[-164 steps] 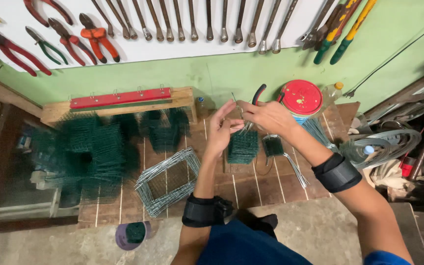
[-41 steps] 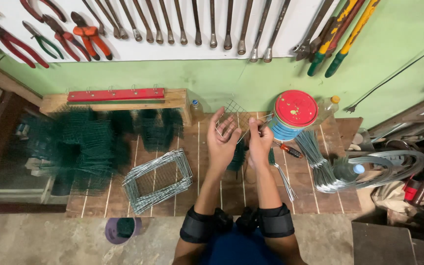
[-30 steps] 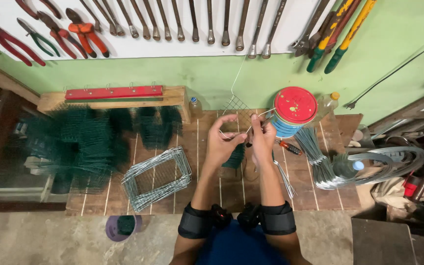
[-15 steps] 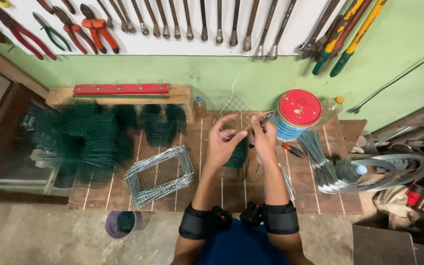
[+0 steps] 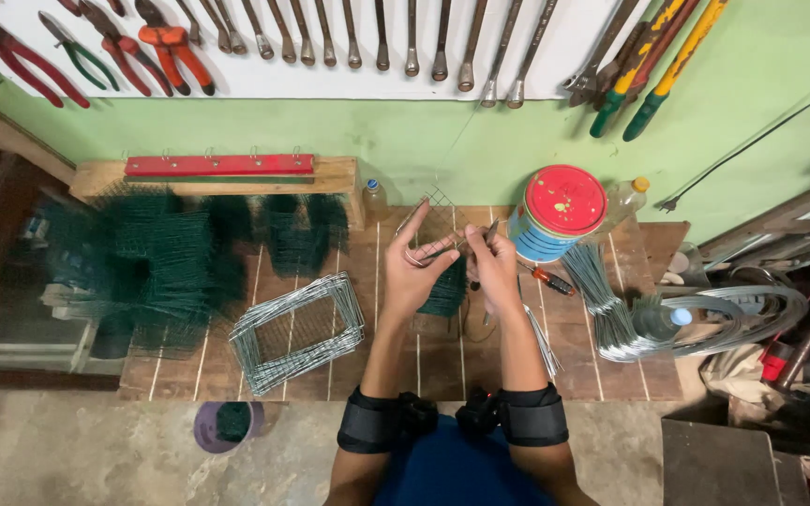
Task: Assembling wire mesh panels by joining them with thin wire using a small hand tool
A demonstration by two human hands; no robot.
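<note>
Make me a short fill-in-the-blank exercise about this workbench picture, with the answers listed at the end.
1. The round tin beside the right hand has a ____ lid.
2. The stack of bare wire frames lies to the ____ of the left hand.
3. The spanners hang on the ____ above the bench.
4. Both forearms wear ____ bands.

Answers: red; left; wall; black

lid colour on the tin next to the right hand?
Red, with a few pale spots. The lid tops a blue-banded tin just beyond the right hand; head view.
</note>
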